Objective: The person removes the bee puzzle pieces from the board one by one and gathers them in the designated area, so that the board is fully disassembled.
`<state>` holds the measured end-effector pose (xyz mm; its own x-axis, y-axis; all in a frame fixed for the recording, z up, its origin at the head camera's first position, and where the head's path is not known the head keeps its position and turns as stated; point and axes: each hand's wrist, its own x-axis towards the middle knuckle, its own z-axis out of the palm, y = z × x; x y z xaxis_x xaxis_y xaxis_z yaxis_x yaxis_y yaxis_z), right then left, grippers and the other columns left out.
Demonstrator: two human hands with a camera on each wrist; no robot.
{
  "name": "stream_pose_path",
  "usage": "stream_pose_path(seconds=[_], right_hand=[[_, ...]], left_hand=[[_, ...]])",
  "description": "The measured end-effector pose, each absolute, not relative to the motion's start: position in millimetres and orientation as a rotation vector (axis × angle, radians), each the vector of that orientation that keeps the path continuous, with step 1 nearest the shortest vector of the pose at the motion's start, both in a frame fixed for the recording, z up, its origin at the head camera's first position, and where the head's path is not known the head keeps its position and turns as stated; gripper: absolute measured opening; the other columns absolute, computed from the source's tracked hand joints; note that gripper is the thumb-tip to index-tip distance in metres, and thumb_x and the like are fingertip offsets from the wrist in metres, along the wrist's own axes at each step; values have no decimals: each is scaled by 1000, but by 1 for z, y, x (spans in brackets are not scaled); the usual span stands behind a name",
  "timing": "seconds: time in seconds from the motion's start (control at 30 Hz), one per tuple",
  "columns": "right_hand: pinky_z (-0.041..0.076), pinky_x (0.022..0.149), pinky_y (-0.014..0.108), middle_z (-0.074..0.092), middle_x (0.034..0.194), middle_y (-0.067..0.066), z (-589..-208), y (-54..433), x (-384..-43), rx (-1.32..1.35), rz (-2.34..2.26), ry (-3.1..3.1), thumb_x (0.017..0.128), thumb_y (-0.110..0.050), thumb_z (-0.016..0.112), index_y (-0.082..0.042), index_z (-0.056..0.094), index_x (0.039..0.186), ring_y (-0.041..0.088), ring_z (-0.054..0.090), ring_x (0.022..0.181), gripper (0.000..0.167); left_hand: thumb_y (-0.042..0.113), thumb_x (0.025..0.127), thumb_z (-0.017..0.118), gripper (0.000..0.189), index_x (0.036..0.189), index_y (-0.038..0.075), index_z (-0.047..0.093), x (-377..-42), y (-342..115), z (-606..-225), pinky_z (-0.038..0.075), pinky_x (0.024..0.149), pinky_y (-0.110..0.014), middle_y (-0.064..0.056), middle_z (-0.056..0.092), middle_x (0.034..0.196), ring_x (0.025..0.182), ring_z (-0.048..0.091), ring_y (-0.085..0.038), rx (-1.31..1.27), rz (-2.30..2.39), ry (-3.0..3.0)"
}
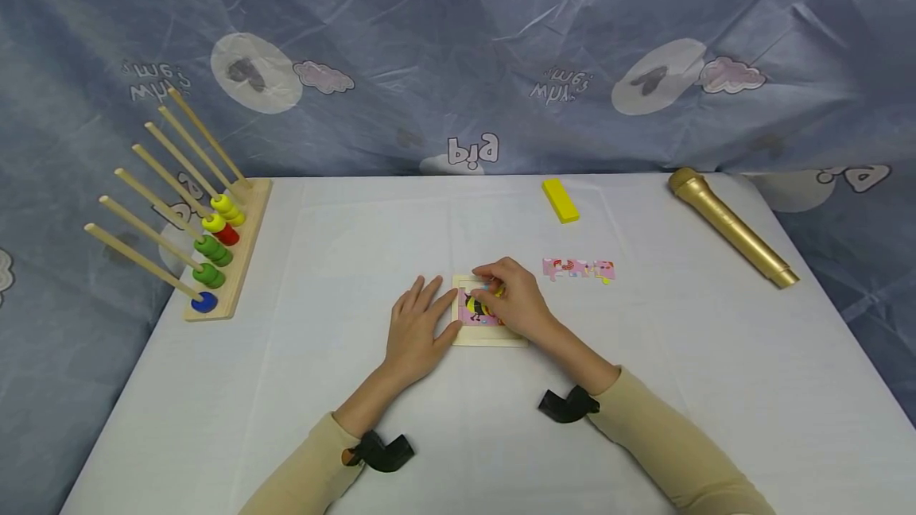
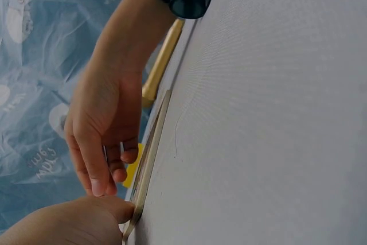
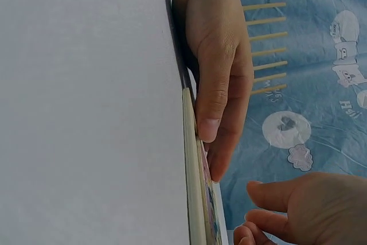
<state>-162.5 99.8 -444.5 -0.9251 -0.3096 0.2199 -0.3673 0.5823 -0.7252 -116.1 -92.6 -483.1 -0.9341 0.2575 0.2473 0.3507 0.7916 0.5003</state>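
A small wooden tray puzzle with a bee picture on pink lies at the table's middle. My left hand rests flat at its left edge, fingers spread; in the right wrist view the left thumb touches the tray's rim. Over the puzzle's upper right part my right hand hovers, thumb and fingers bent and apart. Between them no piece shows in any view, and the hand hides part of the picture. Joined pink puzzle pieces lie to the right of the tray.
A yellow block lies behind the loose pieces. Far right is a gold microphone. On the left stands a wooden peg rack with coloured beads on its slanting rods. Grey-blue printed cloth hangs behind the white table.
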Motion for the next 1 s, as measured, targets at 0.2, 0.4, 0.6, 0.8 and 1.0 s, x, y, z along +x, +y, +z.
stream_pose_path(seconds=[0.2,0.4,0.6,0.8,1.0], right_hand=[[47,69,24,64,95,13,-446,99,-162,580,1280,-2746,83,-14,77,2,71,111,17,57,76,32],[46,68,25,64,93,13,-448,98,-163,572,1271,-2760,83,-14,77,1,71,110,19,57,75,32],[44,66,23,63,91,13,-450,97,-163,584,1239,-2771,83,-14,77,1,71,109,17,55,74,31],[42,65,23,60,86,10,-452,96,-163,590,1196,-2796,82,-14,79,0,73,106,14,51,72,29],[42,66,24,58,85,8,-454,95,-162,593,1113,-2828,81,-13,79,-3,74,102,13,50,72,24]], left_hand=[[33,93,62,48,136,13,58,-116,-93,-484,22,114,-57,-13,44,151,146,27,-38,-485,-841,-2813],[33,92,63,48,136,13,58,-116,-93,-483,23,114,-57,-14,44,151,145,28,-39,-489,-848,-2809],[33,93,63,48,136,13,58,-116,-93,-483,23,114,-57,-14,44,150,145,28,-39,-490,-835,-2811],[33,92,63,48,136,13,58,-117,-93,-482,23,114,-57,-14,44,151,145,28,-39,-490,-832,-2816],[32,92,63,48,136,14,58,-117,-93,-481,23,114,-57,-13,44,151,145,29,-39,-491,-828,-2814]])
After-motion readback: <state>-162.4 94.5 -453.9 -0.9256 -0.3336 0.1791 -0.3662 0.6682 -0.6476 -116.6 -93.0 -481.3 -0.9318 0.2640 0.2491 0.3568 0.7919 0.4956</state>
